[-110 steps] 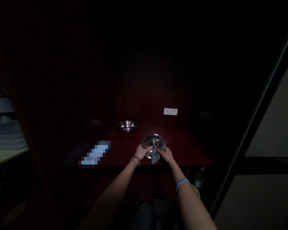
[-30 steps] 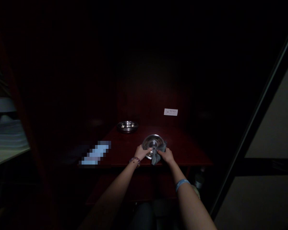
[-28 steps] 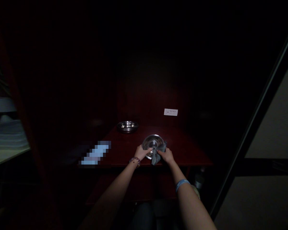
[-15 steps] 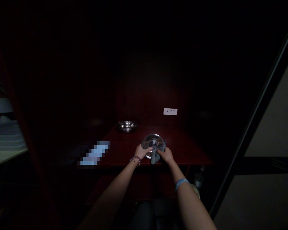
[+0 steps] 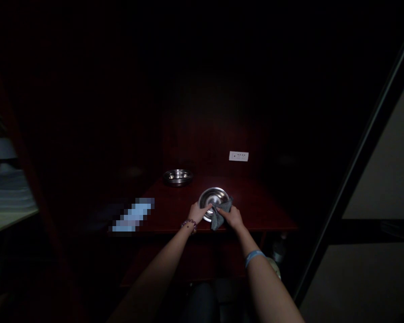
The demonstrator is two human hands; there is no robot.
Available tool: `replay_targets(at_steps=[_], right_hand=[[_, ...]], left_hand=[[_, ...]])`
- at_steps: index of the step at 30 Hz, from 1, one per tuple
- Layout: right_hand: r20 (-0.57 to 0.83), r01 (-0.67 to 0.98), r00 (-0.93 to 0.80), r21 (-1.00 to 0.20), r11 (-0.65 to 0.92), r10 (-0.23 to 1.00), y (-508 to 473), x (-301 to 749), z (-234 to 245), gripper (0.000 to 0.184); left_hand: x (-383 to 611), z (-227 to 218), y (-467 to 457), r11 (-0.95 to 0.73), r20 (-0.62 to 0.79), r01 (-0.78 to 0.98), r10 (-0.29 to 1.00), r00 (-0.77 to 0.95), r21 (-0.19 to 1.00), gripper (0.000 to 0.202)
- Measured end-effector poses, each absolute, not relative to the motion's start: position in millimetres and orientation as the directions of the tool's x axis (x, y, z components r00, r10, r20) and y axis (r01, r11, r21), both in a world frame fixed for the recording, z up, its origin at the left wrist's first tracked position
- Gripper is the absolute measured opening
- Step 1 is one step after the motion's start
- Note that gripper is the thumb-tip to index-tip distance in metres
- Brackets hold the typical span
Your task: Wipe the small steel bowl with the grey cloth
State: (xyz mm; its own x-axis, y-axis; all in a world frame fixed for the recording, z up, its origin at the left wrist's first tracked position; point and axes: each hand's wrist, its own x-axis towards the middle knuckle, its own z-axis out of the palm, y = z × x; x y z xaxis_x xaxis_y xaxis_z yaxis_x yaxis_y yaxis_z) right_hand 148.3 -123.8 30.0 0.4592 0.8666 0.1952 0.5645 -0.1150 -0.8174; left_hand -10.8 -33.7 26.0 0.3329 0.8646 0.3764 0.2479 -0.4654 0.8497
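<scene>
A shiny round metal bowl (image 5: 213,195) is tilted toward me above the front part of the dark red table (image 5: 182,211). My left hand (image 5: 198,212), with a beaded bracelet at the wrist, grips its left rim, thumb reaching inside. My right hand (image 5: 233,217) is closed on a grey cloth (image 5: 218,219) draped over the bowl's lower right rim. The right thumb presses the cloth against the inside, close to the left thumb. The fingers beneath the bowl are hidden.
Several stacked metal bowls (image 5: 178,177) stand at the back left of the table. A white wall socket (image 5: 239,156) is on the back panel. At the left lies a pixelated pale blue patch (image 5: 133,216). A bottle (image 5: 278,250) stands below at the right.
The bowl's inside has come to face me slightly differently, and the cloth's folds have shifted a little. Both hands keep nearly the same place.
</scene>
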Motion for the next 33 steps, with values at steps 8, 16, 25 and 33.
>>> replay_targets(at_steps=[8, 16, 25, 33], right_hand=[[0.199, 0.581, 0.464, -0.804, -0.127, 0.863, -124.2, 148.7, 30.4, 0.045], [0.201, 0.577, 0.447, -0.809, -0.11, 0.872, -124.8, 149.4, 29.5, 0.047], [0.205, 0.526, 0.408, -0.849, -0.046, 0.889, -123.5, 151.7, 26.4, 0.044], [0.213, 0.469, 0.375, -0.883, 0.014, 0.902, -123.0, 153.0, 23.5, 0.05]], left_hand=[[-9.9, 29.4, -37.9, -0.462, 0.385, 0.225, 0.868, 0.313, 0.858, 0.039], [-10.8, 31.3, -39.1, -0.475, 0.392, 0.236, 0.861, 0.325, 0.848, 0.038], [-12.1, 30.0, -38.6, -0.479, 0.395, 0.205, 0.851, 0.346, 0.853, 0.04], [-12.2, 25.4, -34.0, -0.496, 0.411, 0.197, 0.84, 0.354, 0.846, 0.043]])
